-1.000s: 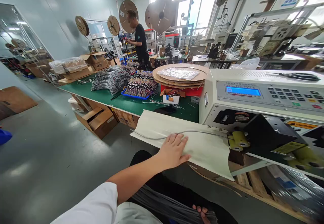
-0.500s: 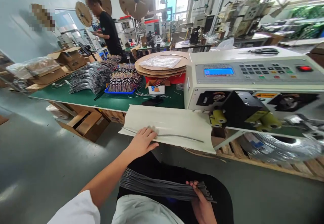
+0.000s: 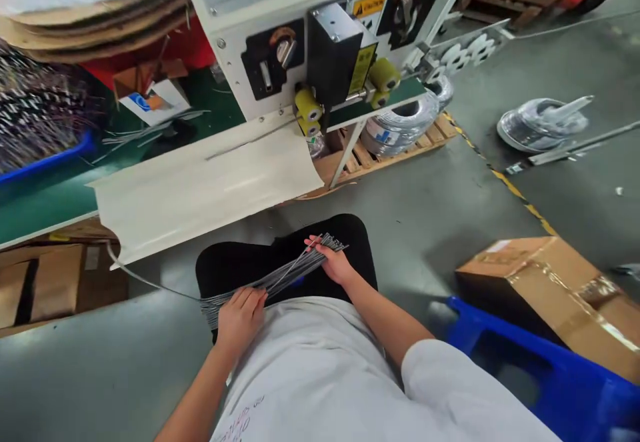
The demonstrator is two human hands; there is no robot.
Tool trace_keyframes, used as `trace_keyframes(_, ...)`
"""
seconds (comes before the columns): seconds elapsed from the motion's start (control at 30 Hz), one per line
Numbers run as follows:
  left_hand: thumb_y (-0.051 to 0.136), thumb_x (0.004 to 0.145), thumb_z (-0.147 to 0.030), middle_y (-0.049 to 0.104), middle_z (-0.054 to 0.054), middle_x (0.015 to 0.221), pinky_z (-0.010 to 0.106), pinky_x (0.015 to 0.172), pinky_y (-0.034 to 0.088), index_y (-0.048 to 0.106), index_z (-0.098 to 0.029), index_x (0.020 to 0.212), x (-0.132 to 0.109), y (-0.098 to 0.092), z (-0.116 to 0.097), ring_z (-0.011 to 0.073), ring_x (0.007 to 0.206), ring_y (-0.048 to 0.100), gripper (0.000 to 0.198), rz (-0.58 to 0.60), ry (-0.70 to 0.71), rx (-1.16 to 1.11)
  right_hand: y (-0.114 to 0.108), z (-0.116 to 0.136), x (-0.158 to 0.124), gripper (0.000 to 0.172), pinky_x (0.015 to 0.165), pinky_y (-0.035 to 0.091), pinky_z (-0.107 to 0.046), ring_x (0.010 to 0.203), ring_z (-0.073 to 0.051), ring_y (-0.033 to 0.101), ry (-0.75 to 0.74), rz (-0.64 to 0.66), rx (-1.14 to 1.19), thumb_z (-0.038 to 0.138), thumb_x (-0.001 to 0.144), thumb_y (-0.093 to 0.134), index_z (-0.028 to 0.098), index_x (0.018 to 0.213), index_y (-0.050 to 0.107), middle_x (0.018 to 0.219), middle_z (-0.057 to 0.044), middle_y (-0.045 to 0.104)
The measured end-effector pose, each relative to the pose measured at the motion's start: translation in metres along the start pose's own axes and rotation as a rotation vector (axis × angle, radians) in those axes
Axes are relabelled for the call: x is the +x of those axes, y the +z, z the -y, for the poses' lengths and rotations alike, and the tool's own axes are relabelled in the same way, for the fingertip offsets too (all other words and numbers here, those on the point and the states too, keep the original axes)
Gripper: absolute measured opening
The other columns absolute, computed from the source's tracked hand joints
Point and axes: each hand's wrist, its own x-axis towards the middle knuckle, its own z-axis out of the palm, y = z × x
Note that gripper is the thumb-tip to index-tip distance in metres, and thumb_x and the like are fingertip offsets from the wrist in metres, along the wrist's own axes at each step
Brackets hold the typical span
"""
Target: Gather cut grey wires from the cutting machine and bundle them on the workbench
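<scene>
A bundle of grey cables (image 3: 295,269) lies across my black-trousered lap. My right hand (image 3: 334,262) is closed around the bundle near its right end, where the cut ends fan out. Over the left part of the bundle, my left hand (image 3: 241,317) has its fingers closed on a single grey cable that slants across the bundle towards my right hand. A cable tail (image 3: 155,285) arcs from the left end of the bundle up to the lower left corner of the cream chute (image 3: 210,195). Another grey cable (image 3: 245,141) sticks out of the yellow rollers (image 3: 309,110) above the chute.
The white machine (image 3: 235,62) stands behind the chute on a green bench (image 3: 25,199). Cable coils (image 3: 400,122) sit on a pallet below. To my right are a blue crate (image 3: 505,335) and a cardboard box (image 3: 545,289). A blue tray (image 3: 60,155) holds wires at left.
My left hand has come back from the chute to the bundle on my lap, bringing the cable that lay there. Another cable now extends from the rollers. The view has tilted down and rightward.
</scene>
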Motion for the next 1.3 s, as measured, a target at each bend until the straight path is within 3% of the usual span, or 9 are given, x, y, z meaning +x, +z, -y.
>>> trace_keyframes(0.27,0.056,0.095,-0.027,0.072,0.002,0.088,0.03,0.074,0.051,0.068,-0.022,0.098,-0.005,0.023,-0.009,0.0176,0.084,0.064,0.013,0.099,-0.041,-0.06,0.002,-0.001,0.0,0.027,0.087,0.052,-0.038,0.089,-0.021,0.068,0.0,-0.049,0.011,0.031,0.07,0.083,0.021,0.094,0.075,0.088,-0.003,0.076)
trace_keyframes(0.4,0.053,0.097,-0.032,0.072,0.003,0.098,0.033,0.078,0.052,0.066,-0.024,0.113,-0.006,0.015,-0.005,0.0205,0.094,0.064,0.023,0.193,-0.092,0.008,0.004,0.001,-0.003,0.022,0.087,0.051,-0.037,0.087,-0.021,0.067,-0.03,-0.023,0.02,0.032,0.069,0.084,0.022,0.083,0.073,0.081,-0.001,0.071)
trace_keyframes(0.5,0.051,0.096,-0.032,0.07,0.006,0.108,0.039,0.085,0.053,0.059,-0.026,0.129,-0.018,-0.001,0.015,0.0251,0.102,0.063,0.035,0.235,-0.2,0.107,0.005,0.002,-0.008,0.021,0.094,0.05,-0.037,0.087,-0.02,0.066,-0.047,-0.042,0.017,0.032,0.068,0.086,0.023,0.08,0.072,0.081,0.001,0.07)
trace_keyframes(0.63,0.048,0.093,-0.025,0.065,0.008,0.11,0.044,0.09,0.053,0.061,-0.028,0.125,-0.05,-0.013,0.051,0.0252,0.102,0.061,0.035,0.192,-0.425,0.065,-0.003,0.004,-0.003,0.027,0.098,0.05,-0.039,0.097,-0.022,0.067,-0.001,-0.091,-0.028,0.036,0.067,0.086,0.024,0.086,0.072,0.09,0.0,0.072)
trace_keyframes(0.77,0.046,0.095,-0.029,0.06,0.007,0.118,0.044,0.094,0.054,0.061,-0.031,0.124,-0.076,0.0,0.072,0.0239,0.109,0.059,0.033,0.055,-0.612,-0.087,-0.007,0.006,0.004,0.034,0.1,0.05,-0.046,0.105,-0.027,0.067,0.045,-0.077,-0.067,0.04,0.061,0.089,0.023,0.085,0.071,0.097,-0.004,0.074)
trace_keyframes(0.9,0.044,0.096,-0.032,0.06,0.007,0.119,0.044,0.099,0.052,0.061,-0.029,0.117,-0.08,0.012,0.075,0.0231,0.113,0.058,0.027,-0.022,-0.606,-0.129,-0.008,0.005,0.003,0.031,0.098,0.053,-0.043,0.104,-0.026,0.068,0.038,-0.058,-0.05,0.04,0.062,0.089,0.025,0.081,0.07,0.087,0.0,0.07)
trace_keyframes(1.07,0.051,0.089,-0.021,0.065,0.007,0.11,0.044,0.097,0.052,0.062,-0.025,0.114,-0.033,-0.011,0.062,0.0231,0.103,0.062,0.027,-0.064,-0.252,0.024,-0.01,0.006,0.004,0.026,0.089,0.058,-0.042,0.095,-0.026,0.068,0.016,-0.05,-0.11,0.041,0.062,0.087,0.03,0.079,0.07,0.085,0.001,0.067)
trace_keyframes(1.2,0.048,0.086,-0.014,0.067,0.007,0.109,0.044,0.103,0.048,0.06,-0.025,0.123,0.05,-0.049,0.038,0.0214,0.102,0.062,0.04,-0.225,0.079,0.138,-0.005,0.005,0.004,0.021,0.085,0.06,-0.045,0.092,-0.029,0.069,-0.037,-0.019,-0.179,0.045,0.064,0.084,0.034,0.075,0.07,0.081,0.001,0.066)
trace_keyframes(1.3,0.047,0.089,-0.019,0.065,0.009,0.118,0.05,0.109,0.042,0.057,-0.026,0.129,0.119,-0.077,0.026,0.0252,0.113,0.058,0.041,-0.345,0.097,0.219,-0.002,0.007,0.003,0.021,0.086,0.06,-0.05,0.089,-0.031,0.071,-0.087,-0.019,-0.216,0.048,0.062,0.083,0.035,0.072,0.071,0.077,0.0,0.067)
